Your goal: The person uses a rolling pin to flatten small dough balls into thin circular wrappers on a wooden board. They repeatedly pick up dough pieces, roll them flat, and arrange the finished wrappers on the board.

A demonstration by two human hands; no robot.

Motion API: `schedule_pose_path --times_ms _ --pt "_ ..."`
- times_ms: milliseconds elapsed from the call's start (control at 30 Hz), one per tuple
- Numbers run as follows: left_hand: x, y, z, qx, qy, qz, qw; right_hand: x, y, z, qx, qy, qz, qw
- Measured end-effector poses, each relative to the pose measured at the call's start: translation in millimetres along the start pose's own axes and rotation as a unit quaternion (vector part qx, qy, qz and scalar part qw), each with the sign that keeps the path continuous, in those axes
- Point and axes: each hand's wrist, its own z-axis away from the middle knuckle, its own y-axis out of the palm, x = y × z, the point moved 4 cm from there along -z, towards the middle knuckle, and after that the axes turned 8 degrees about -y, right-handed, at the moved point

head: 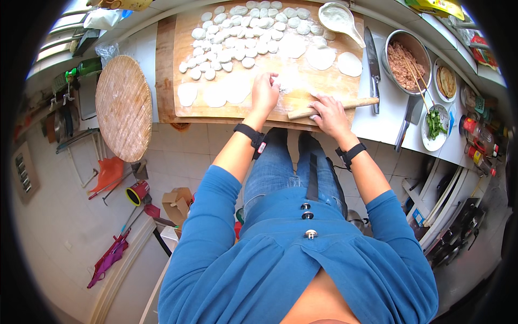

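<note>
My right hand (330, 113) is on a wooden rolling pin (360, 103), fingers over its top and thumb at the near side. The pin lies at a slant across the front right of a floured wooden board (323, 85). To its left, my left hand (265, 93) is over the board with its fingers curled; whether anything is between the fingertips is hidden. Rolled dough rounds (187, 94) lie left of that hand, and more dough rounds (321, 57) lie toward the right. Many small flattened dough pieces (238, 44) cover the back of the board.
A ladle-shaped scoop of flour (336, 18) sits at the board's back right corner. Beside the board lie a long knife (372, 60) and a cleaver (408, 121). A pot of minced meat (404, 67) holds chopsticks. Chopped greens fill a bowl (429, 141). A round wooden board (123, 108) stands left.
</note>
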Motion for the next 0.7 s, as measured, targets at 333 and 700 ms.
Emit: schedule_pose_path --times_ms 333,700 --pt "-19 27 19 0.131 0.000 -0.104 0.986 -9 24 -72 -0.072 0.068 0.196 0.976" --pt "-25 31 19 0.137 0.029 -0.118 0.983 2 25 -49 -0.060 0.068 0.182 0.979"
